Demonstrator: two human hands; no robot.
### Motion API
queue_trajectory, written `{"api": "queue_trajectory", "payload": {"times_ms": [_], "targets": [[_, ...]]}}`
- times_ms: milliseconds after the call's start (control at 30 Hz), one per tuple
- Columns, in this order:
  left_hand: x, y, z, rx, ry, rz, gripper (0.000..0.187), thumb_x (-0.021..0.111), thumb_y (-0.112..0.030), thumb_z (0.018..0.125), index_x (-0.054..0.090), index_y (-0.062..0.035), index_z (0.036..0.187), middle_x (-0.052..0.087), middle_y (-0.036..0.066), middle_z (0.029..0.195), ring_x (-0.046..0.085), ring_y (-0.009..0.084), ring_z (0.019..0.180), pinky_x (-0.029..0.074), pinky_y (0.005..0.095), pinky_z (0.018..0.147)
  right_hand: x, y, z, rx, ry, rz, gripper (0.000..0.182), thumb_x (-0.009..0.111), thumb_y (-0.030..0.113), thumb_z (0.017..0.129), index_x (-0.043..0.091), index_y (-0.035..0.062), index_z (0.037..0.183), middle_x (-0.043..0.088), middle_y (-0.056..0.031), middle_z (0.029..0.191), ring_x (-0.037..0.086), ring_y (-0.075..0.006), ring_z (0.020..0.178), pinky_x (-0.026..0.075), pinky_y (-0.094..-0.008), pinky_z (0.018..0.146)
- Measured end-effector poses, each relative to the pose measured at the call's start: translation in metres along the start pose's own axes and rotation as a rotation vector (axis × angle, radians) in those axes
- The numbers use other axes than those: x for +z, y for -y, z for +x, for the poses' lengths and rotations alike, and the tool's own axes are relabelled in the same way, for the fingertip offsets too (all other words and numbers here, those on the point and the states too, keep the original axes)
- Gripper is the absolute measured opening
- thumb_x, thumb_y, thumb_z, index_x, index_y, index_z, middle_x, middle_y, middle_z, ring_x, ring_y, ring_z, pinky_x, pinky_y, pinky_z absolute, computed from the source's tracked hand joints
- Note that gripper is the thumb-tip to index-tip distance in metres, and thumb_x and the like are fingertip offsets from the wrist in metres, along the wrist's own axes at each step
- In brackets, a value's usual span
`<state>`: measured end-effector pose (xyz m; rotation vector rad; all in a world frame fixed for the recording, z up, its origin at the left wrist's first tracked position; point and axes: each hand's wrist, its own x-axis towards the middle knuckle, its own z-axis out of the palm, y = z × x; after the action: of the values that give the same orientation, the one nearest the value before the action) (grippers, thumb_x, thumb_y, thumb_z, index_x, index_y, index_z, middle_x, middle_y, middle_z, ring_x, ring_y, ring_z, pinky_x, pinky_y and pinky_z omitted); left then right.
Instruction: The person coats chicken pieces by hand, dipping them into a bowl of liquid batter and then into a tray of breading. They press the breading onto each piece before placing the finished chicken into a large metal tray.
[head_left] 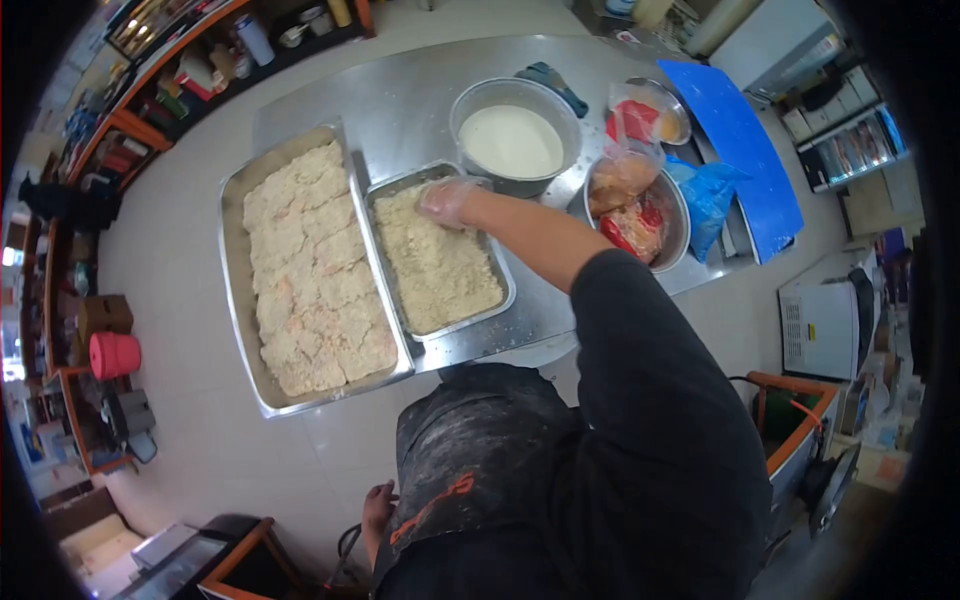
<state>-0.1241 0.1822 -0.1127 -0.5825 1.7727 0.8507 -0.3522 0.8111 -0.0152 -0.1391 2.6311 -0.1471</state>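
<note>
Pale tile floor [200, 450] around a brushed stainless table [400, 90], surface powder-specked. Big deep steel pan [236, 235]: lumpy beige-coated slabs [320, 260], pinkish patches. Flat blue board [740, 150] at right. Smaller tray [509, 285] beside the pan, holding clumpy pale crumbs [440, 275]. Round pot [568, 120], smooth milky liquid [512, 142]. Bowl [683, 215] of raw meat [640, 228] near a crinkled blue bag [708, 205]. Right hand [450, 202], clear-gloved, in crumbs at tray's far end; finger spread hidden, cannot tell. Left hand [377, 505] low by the floury dark clothing [470, 430]; finger spread unclear.
</note>
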Motion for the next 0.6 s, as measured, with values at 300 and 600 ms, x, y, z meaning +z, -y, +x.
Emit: {"api": "queue_trajectory", "payload": {"times_ms": [300, 600], "targets": [[0.014, 0.092, 0.026, 0.256, 0.213, 0.546, 0.037, 0.057, -0.031, 0.086, 0.058, -0.0027, 0.110, 0.065, 0.011, 0.090, 0.059, 0.0209, 0.069, 0.046, 0.0332, 0.061, 0.057, 0.106, -0.096, 0.009, -0.634, -0.078, 0.049, 0.038, 0.012, 0.086, 0.042, -0.0083, 0.130, 0.043, -0.0249, 0.135, 0.036, -0.0375, 0.130, 0.026, -0.0428, 0.111], [-0.006, 0.060, 0.028, -0.012, 0.160, 0.338, 0.036, 0.052, -0.029, 0.087, 0.056, -0.0068, 0.114, 0.064, 0.010, 0.093, 0.058, 0.0195, 0.066, 0.044, 0.0330, 0.055, 0.040, 0.095, -0.070, 0.144, -0.334, 0.033, 0.068, 0.040, 0.034, 0.087, 0.026, -0.0071, 0.140, 0.031, -0.0267, 0.144, 0.024, -0.0349, 0.138, 0.013, -0.0388, 0.115]]}}
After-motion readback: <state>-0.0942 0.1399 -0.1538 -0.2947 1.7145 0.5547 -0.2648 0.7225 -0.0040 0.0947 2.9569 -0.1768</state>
